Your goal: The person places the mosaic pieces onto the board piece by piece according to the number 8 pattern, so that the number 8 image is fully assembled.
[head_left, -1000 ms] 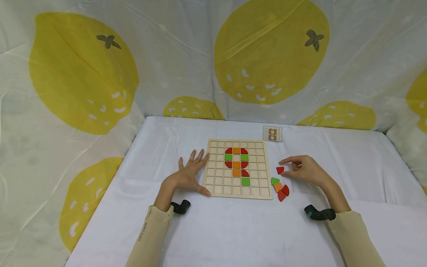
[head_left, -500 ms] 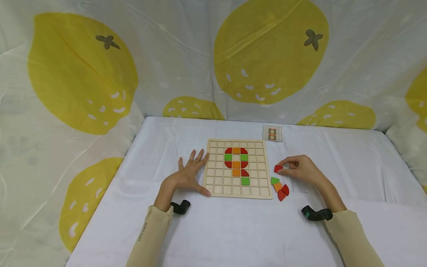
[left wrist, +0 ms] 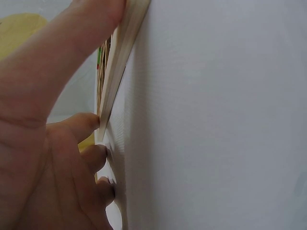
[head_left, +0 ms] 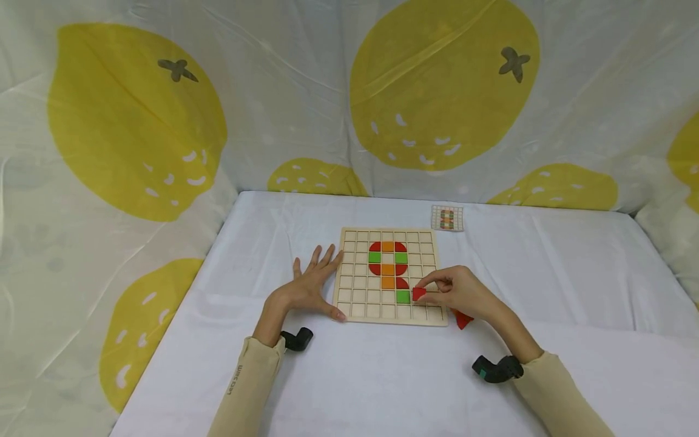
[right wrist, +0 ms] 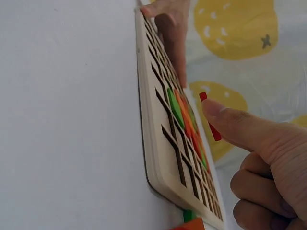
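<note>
A pale wooden grid board (head_left: 360,311) lies on the white cloth, with red, orange and green tiles set in its middle columns. My left hand (head_left: 303,290) has its fingers spread along the board's left edge; in the left wrist view its thumb (left wrist: 62,52) and a fingertip meet the wooden rim. Between thumb and index finger, my right hand (head_left: 464,292) pinches a red quarter-round tile (head_left: 418,294) over the board's lower right, just right of the green square tile (head_left: 403,297). The right wrist view shows this tile edge-on, raised above the grid.
A small card (head_left: 447,218) printed with a coloured grid pattern lies behind the board's far right corner. Loose tiles sit by the board's right edge, partly hidden by my right hand; a red tile (head_left: 463,320) shows there. Lemon-printed cloth (head_left: 306,109) stands behind and at the sides.
My right hand has carried the red tile from beside the board leftward and nearer to me, over the grid. My left hand has stayed at the board's edge.
</note>
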Tool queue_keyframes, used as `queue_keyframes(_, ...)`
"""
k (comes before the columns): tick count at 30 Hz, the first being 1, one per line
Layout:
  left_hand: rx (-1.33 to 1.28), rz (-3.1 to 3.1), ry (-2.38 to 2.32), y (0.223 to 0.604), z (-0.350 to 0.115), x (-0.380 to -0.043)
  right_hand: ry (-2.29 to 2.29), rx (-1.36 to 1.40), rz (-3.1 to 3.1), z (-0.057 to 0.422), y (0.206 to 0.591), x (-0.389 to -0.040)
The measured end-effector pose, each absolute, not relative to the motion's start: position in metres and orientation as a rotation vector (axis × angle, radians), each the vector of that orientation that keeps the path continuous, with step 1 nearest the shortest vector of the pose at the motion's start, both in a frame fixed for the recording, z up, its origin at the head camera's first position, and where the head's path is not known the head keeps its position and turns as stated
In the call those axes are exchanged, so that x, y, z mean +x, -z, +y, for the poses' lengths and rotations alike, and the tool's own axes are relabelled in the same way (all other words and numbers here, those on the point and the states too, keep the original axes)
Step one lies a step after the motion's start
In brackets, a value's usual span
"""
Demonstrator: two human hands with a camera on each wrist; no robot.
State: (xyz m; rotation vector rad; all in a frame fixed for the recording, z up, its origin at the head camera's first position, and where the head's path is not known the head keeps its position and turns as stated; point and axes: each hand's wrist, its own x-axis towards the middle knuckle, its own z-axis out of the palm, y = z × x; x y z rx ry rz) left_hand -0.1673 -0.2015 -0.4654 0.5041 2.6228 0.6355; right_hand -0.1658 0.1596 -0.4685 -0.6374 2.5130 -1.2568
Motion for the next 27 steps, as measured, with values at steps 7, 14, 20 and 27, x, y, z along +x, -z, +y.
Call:
queue_keyframes(7,0.495,2.616,-0.648,0.465,-0.202,-0.167,1.250,-0.672,2.472,0.144,0.474,-0.157)
queue_keyframes(14,0.497,2.615,-0.661,0.466,-0.202,-0.167,1.206,-0.791,2.473,0.137,0.478,-0.152)
queue_keyframes(20,0.500,2.617,-0.654,0.466,-0.202,-0.167,1.192,-0.847,2.480,0.137,0.480,-0.151)
queue_keyframes(27,0.504,2.619,-0.652,0.464,-0.201,-0.167,1.248,-0.830,2.433,0.139,0.485,-0.153)
